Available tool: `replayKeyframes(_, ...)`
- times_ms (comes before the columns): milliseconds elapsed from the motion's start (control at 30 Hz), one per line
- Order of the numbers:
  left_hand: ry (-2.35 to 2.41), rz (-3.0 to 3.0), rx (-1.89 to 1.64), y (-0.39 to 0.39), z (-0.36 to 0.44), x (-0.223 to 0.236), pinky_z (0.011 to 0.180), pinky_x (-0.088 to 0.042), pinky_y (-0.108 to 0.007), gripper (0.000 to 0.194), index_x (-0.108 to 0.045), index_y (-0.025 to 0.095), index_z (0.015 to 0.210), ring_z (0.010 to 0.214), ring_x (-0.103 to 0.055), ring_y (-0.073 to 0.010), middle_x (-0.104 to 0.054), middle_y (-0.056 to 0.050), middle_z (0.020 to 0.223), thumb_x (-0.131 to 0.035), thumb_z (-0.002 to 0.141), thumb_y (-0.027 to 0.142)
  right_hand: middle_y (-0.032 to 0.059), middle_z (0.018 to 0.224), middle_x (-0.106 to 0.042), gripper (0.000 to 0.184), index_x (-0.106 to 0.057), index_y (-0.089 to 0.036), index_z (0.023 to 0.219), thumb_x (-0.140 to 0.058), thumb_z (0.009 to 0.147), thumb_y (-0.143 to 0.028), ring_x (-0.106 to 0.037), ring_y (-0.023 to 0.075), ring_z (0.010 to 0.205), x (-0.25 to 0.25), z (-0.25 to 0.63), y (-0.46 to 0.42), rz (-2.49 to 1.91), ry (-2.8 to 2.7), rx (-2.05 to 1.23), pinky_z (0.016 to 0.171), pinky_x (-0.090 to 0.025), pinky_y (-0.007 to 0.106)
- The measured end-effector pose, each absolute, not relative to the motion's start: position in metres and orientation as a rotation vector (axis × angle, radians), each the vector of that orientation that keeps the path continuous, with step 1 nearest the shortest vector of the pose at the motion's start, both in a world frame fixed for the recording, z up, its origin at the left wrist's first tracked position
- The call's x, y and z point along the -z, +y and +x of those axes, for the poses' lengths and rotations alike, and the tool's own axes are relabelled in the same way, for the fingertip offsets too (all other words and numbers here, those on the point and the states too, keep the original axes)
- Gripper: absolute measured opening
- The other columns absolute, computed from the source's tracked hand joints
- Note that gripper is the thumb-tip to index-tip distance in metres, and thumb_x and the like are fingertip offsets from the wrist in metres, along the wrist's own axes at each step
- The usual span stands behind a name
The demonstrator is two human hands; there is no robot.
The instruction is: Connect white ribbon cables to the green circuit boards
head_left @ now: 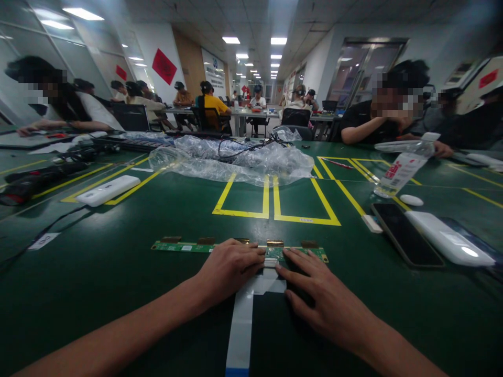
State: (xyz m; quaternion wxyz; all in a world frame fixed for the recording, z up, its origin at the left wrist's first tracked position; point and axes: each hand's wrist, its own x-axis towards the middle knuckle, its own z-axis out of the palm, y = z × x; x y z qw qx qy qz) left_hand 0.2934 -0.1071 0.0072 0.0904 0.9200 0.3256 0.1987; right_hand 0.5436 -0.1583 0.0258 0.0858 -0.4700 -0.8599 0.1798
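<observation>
A long narrow green circuit board (184,246) with gold tabs along its far edge lies flat on the dark green table (118,293). A white flat ribbon cable (241,324) runs from the board's middle toward me, ending in a blue tip. My left hand (228,269) rests on the board left of the cable's connector, fingers stretched out and pressing down. My right hand (318,293) lies to the right of the connector, fingers spread, fingertips touching the board and the cable end.
Yellow tape boxes (275,201) mark the table beyond the board. Crumpled clear plastic wrap (236,159) with black wires lies further back. A black phone (406,235), white devices (450,238) and a tilted bottle (404,167) sit at right; another white device (108,189) at left. Seated people surround the tables.
</observation>
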Motion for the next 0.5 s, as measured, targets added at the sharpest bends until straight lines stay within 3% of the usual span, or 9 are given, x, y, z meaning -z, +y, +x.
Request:
replayKeyframes(233,0.97,2.736,-0.584,-0.1071,0.2943,-0.0096,0.093,-0.051,-0.04,0.022,-0.069,0.022,0.11,0.116,-0.064,-0.023,-0.069,-0.001,0.121,-0.049,0.1,0.023,0.0047,0.159,-0.03,0.051,-0.046,-0.034,0.144,-0.052,0.094,-0.037,-0.023,0.0299,0.146,-0.0286,0.5437,-0.1589,-1.412,-2.557,-0.568,0.117,-0.017,0.057)
replayKeyframes(500,0.976,2.711,-0.593,-0.1056,0.29,-0.0049,0.1,-0.049,-0.041,0.029,-0.066,0.026,0.12,0.118,-0.062,-0.0205,-0.067,0.001,0.125,-0.058,0.093,0.021,0.0012,0.16,-0.028,0.051,-0.044,-0.04,0.144,-0.052,0.094,-0.043,-0.022,0.0275,0.147,-0.0328,0.5495,-0.1567,-1.387,-2.61,-0.623,0.117,-0.017,0.056)
